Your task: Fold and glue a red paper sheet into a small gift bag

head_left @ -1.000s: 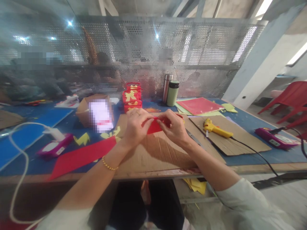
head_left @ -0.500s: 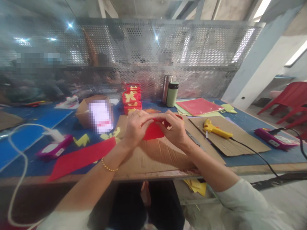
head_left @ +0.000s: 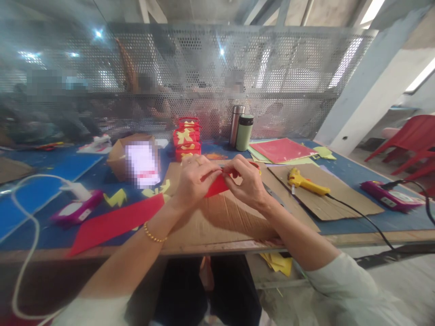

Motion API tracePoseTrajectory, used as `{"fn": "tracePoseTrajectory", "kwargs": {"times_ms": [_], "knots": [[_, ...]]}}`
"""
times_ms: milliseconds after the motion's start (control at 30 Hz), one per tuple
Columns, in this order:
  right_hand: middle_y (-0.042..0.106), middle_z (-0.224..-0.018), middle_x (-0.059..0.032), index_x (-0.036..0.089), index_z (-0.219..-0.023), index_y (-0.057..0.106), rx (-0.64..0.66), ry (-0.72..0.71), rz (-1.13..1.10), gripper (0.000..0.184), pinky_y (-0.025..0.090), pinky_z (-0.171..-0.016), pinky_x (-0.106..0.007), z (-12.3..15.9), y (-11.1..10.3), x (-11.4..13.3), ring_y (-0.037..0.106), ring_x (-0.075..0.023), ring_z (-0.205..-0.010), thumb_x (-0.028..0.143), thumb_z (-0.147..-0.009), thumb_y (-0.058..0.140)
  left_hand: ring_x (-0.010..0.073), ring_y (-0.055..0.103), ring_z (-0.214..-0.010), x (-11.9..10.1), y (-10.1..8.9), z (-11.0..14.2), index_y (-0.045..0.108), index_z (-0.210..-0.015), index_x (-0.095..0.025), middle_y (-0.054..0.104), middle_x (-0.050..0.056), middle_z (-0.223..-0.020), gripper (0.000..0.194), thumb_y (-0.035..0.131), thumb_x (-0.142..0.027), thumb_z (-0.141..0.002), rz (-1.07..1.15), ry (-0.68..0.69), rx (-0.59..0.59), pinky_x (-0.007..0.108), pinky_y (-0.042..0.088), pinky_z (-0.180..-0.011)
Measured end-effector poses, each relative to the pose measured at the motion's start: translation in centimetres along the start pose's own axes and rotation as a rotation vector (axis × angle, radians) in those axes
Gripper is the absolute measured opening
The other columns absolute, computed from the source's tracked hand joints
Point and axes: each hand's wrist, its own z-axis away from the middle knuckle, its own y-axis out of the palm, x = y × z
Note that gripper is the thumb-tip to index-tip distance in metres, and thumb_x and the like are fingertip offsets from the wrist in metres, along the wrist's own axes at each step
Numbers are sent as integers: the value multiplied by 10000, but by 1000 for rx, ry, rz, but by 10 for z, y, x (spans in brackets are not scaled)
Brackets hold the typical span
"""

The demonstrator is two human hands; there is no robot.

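Between my two hands is a small red piece (head_left: 217, 186), probably felt or paper, raised over a cardboard sheet (head_left: 217, 222). My left hand (head_left: 193, 179) pinches its left upper edge between thumb and fingers. On the other side my right hand (head_left: 246, 181) pinches the upper edge with thumb and forefinger, the fingertips of both hands nearly meeting. Much of the piece is hidden behind my fingers. Dark scissor blades (head_left: 274, 195) show beside my right wrist, with a red handle partly hidden behind the hand. A long red strip (head_left: 117, 222) lies left of my left forearm.
A yellow glue gun (head_left: 308, 183) rests on cardboard at right, its cord crossing the table edge. Small red bags (head_left: 186, 136) with yellow bows stand behind my hands, near two flasks (head_left: 244, 132). A lit phone (head_left: 142, 164) leans on a brown box; purple power strips (head_left: 77, 209) flank the workspace.
The red piece tilted to show more of its face half a second ago, and now shows less again. My hands stay nearly in place, fingers shifting slightly along its upper edge.
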Motion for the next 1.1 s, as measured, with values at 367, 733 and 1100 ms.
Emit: {"fn": "tracePoseTrajectory", "kwargs": {"times_ms": [367,733,1100], "knots": [[677,-993,-65,248,-1033,651,5,-19,19,95,470,-827,-411,-3,-8,3,621,-228,-937,279,-962,596,173,667,-828,-2,-8,-4,711,-909,-242,766,9,-881,161,586,-299,-993,109,-80,-9,407,446,-896],[692,-834,-21,235,-886,609,-54,-85,60,148,407,-760,-369,-3,-3,4,608,-179,-773,166,-983,521,171,667,-776,-2,-7,-6,769,-905,-247,767,17,-846,132,652,-284,-954,359,-155,49,357,506,-768],[699,-889,-71,239,-940,677,-52,176,442,144,463,-797,-384,38,-84,-39,627,-229,-855,274,-981,543,204,711,-824,23,-5,-1,813,-939,-284,783,32,-892,168,719,-414,-890,440,-347,-6,356,593,-756]]}}
